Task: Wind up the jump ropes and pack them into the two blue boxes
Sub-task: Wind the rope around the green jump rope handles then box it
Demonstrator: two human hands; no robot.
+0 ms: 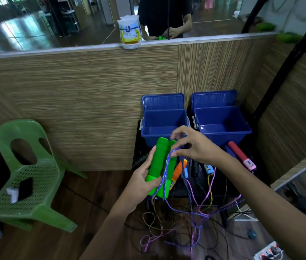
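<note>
My left hand (142,180) is wrapped round the 2 green handles (160,162), held side by side and tilted, thumb across their near ends and fingers curled behind. My right hand (191,145) is up at the far end of those handles, thumb and forefinger pinching the blue-purple rope (167,166) where it loops over them, the other fingers spread loosely above. The rope runs down the length of the handles in a few strands and past my left thumb, then trails off into the tangle of cords (195,218) on the wooden floor near me.

Just beyond my hands sit the 2 blue boxes, the left box (162,126) and the right box (223,124), side by side against the striped wood panel (92,109), lids tipped up behind them, nothing showing inside either. On the dark stand under my right wrist lie more ropes: an orange handle (179,170) just beside the green pair, a light blue handle (208,168), and a red and pink handle (241,156) leaning near the right box.

Off to the left stands a green plastic chair (35,166) with a white and black object on its seat
</note>
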